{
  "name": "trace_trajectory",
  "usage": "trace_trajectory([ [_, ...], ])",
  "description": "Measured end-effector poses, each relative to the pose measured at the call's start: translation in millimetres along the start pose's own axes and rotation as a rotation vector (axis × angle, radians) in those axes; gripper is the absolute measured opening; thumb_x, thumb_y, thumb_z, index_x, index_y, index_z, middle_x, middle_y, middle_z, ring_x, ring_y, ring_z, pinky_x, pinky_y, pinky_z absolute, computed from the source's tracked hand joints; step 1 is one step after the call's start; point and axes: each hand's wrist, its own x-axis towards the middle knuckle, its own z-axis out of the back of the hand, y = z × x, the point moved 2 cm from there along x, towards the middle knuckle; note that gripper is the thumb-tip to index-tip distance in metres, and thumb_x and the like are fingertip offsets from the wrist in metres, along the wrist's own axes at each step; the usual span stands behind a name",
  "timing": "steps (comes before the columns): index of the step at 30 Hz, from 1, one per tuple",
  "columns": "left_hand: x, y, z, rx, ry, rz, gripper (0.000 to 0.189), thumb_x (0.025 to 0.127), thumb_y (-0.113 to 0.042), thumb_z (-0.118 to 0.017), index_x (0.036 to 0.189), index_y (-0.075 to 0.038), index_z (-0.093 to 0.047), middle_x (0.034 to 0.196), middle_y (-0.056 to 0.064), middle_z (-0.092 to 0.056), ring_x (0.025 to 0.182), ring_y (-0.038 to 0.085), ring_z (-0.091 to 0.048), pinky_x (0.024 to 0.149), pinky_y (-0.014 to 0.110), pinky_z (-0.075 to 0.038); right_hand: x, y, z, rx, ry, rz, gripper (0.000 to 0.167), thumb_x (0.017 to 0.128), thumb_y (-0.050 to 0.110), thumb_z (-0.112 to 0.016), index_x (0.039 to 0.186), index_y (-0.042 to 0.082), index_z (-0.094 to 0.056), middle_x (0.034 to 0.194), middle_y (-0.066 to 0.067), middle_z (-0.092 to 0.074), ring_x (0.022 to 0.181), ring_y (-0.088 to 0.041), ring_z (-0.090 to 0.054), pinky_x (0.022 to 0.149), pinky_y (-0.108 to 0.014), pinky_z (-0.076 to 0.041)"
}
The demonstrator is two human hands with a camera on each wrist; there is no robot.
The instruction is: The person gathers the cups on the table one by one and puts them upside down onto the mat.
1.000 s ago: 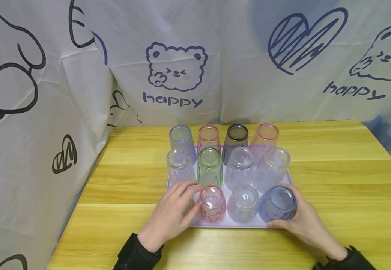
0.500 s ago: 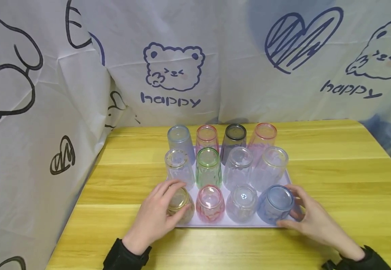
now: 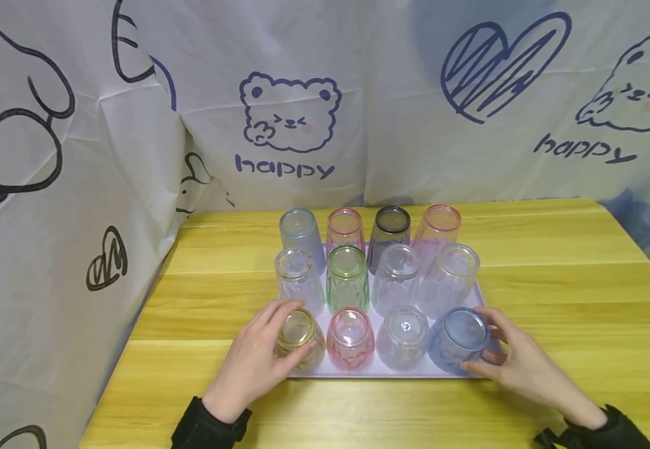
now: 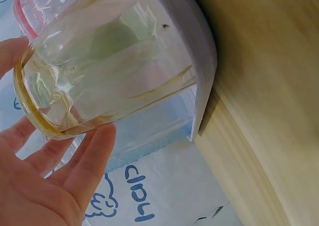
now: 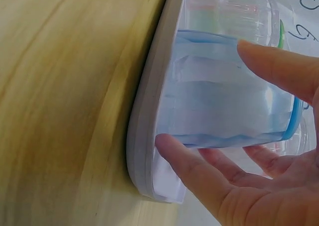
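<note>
Upside-down glasses stand in rows on a pale lilac tray (image 3: 358, 375). At the front left corner my left hand (image 3: 254, 352) has its thumb and fingers around a yellow-rimmed glass (image 3: 298, 333); in the left wrist view the fingertips (image 4: 106, 131) meet its side near the base. My right hand (image 3: 518, 358) is around a blue glass (image 3: 461, 337) at the front right. The right wrist view has that thumb on the glass and one fingertip beside the tray's rim. Between them stand a pink glass (image 3: 350, 337) and a clear glass (image 3: 405, 337).
Behind are a green glass (image 3: 348, 277), a dark grey glass (image 3: 391, 234) and several other clear and tinted ones. The wooden tabletop (image 3: 572, 299) extends around the tray. A printed white cloth (image 3: 392, 149) hangs behind and at the left.
My left hand has moved left from beside the pink glass to the yellow-rimmed glass, uncovering it. My right hand has shifted slightly right, with its thumb still by the blue glass.
</note>
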Motion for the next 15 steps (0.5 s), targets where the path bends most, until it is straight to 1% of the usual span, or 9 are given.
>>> trace_trajectory([
  [7,0.0,-2.0,-1.7,0.042,-0.010,-0.013,0.065,0.081,-0.044,-0.083,0.134,-0.017,-0.058,0.127,0.002,-0.065,0.110,0.022,-0.068,0.082,0.038,-0.061,-0.1,0.6,2.3,0.019,0.007,0.007,0.084,0.071,0.011,-0.091,0.139,-0.001,-0.045,0.132,-0.029,-0.055,0.109,-0.052,-0.062,0.074,-0.035,-0.064],
  [12,-0.1,-2.5,-1.5,0.059,-0.014,-0.013,0.066,0.080,-0.046,-0.083,0.135,-0.017,-0.058,0.127,0.002,-0.065,0.108,0.022,-0.068,0.078,0.036,-0.061,0.5,0.7,3.4,0.036,0.005,0.041,0.081,0.071,0.009,-0.090,0.138,-0.002,-0.046,0.131,-0.027,-0.055,0.109,-0.052,-0.062,0.075,-0.033,-0.063],
  [15,0.5,-2.4,-0.1,0.065,0.001,-0.012,0.065,0.082,-0.048,-0.081,0.135,-0.018,-0.058,0.127,0.001,-0.065,0.108,0.022,-0.068,0.077,0.036,-0.061,1.5,0.1,5.4,0.031,0.013,0.063,0.081,0.071,0.009,-0.090,0.138,0.000,-0.046,0.130,-0.026,-0.056,0.109,-0.051,-0.063,0.076,-0.037,-0.063],
])
